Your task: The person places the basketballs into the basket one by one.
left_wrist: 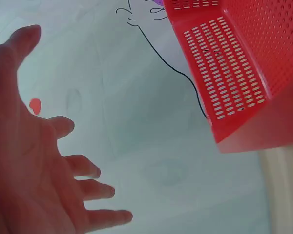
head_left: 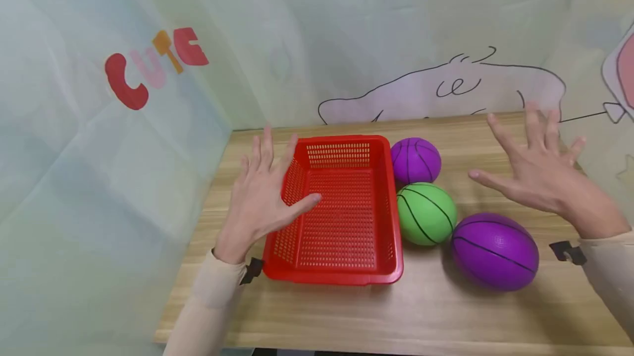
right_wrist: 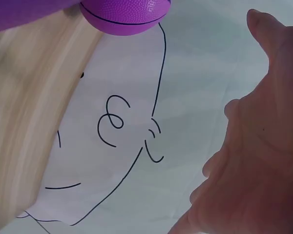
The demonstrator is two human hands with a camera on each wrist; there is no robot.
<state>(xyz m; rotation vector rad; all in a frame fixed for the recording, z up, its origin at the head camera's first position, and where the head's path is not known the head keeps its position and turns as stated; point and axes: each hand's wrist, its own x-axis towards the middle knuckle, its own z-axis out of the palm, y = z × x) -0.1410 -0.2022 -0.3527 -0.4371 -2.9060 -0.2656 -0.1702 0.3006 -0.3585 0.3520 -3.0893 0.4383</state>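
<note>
My left hand [head_left: 260, 196] is spread with straight fingers over the left side of a red plastic basket [head_left: 332, 278], holding nothing. The basket has slotted walls and a perforated floor, with nothing inside. In the left wrist view, the basket [left_wrist: 239, 68] appears to the right of the hand [left_wrist: 44, 165]. My right hand [head_left: 537, 171], fingers fanned out, hovers at the right, above and beyond a large purple ball [head_left: 495, 251]. Beside the basket's right wall sit a green ball [head_left: 427, 214] and a smaller purple ball [head_left: 416, 160], both with black seam lines.
The things stand on a wood-grain table [head_left: 446, 317]. A pale printed curtain [head_left: 277, 42] hangs behind it and along the left, with "CUTE" lettering and a cartoon outline. Small black straps or mounts show at both wrists.
</note>
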